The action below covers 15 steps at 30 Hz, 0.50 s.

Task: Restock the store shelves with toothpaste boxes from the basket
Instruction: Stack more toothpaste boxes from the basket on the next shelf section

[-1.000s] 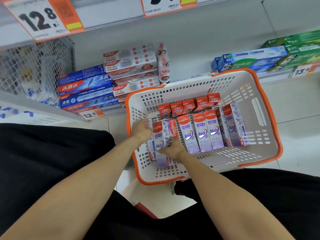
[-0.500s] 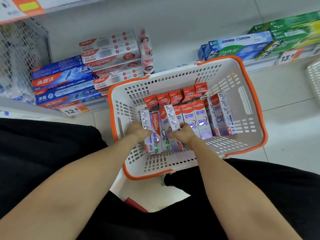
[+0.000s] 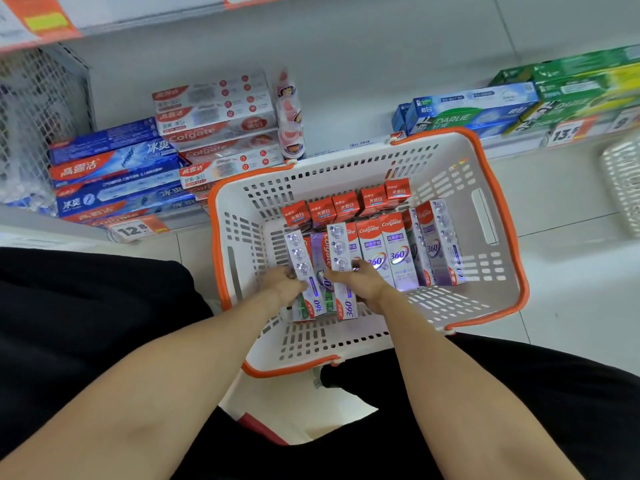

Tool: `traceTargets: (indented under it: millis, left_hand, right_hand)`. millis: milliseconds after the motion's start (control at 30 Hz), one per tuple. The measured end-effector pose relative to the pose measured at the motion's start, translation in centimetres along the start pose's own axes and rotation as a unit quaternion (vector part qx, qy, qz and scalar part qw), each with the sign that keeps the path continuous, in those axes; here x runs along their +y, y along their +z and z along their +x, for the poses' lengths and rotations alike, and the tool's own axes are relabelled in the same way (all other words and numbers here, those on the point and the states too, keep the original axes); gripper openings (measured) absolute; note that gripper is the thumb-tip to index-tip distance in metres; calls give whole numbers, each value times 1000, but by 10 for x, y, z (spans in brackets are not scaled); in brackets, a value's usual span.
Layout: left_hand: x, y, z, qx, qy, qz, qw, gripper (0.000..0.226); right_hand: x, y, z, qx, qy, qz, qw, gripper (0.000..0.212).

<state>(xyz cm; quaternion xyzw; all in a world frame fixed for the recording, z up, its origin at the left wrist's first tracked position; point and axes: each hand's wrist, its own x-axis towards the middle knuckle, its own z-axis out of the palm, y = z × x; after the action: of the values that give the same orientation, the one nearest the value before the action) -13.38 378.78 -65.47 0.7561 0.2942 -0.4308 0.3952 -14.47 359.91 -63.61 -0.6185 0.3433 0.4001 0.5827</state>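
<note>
A white basket with an orange rim (image 3: 498, 209) stands on the floor in front of the bottom shelf. Inside it lie several silver-purple Colgate 360 toothpaste boxes (image 3: 398, 251) and a row of small red boxes (image 3: 346, 206) behind them. My left hand (image 3: 282, 284) grips the left side of a bundle of Colgate 360 boxes (image 3: 313, 271) at the basket's left end. My right hand (image 3: 363, 280) grips the bundle's right side. The bundle stands on edge and is tilted.
The bottom shelf (image 3: 349, 147) holds blue toothpaste boxes (image 3: 114, 168) at left, red-and-white Colgate boxes (image 3: 214, 123) beside them, and blue and green Darlie boxes (image 3: 485, 105) at right, with a gap between. A wire rack (image 3: 38, 109) stands far left. Another white basket (image 3: 623, 181) shows at the right edge.
Both hands have closed in on the leftmost Colgate 360 boxes, turned them on edge and gathered them into one bundle. The view has shifted slightly.
</note>
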Motion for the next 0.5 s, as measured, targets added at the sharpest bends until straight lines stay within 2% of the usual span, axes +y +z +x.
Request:
traceTargets:
  millis: [33, 100, 200, 267, 333, 400, 467, 500]
  left_hand:
    - [1, 2, 2, -3, -8, -25, 1000, 46]
    - [4, 8, 0, 15, -22, -57, 998, 55]
    - [10, 16, 8, 65, 14, -34, 997, 33]
    - [10, 19, 11, 51, 39, -12, 998, 30]
    - [7, 13, 10, -1, 34, -6, 999, 30]
    - [10, -2, -2, -99, 19, -39, 994, 27]
    - [16, -19, -20, -190, 19, -112, 975, 26]
    - [17, -26, -26, -209, 22, -141, 968, 27]
  right_hand:
    - [-2, 3, -6, 7, -9, 1, 1000, 82]
    - [4, 4, -9, 17, -9, 0, 1000, 78]
    - [8, 0, -11, 46, -7, 20, 999, 85]
    - [5, -6, -10, 53, -1, 44, 998, 84]
    - [0, -11, -11, 39, 5, 59, 997, 72]
    - [-10, -13, -13, 9, 19, 53, 998, 52]
    - [-19, -14, -17, -34, 29, 11, 999, 52]
    - [-24, -15, -20, -60, 29, -13, 998, 54]
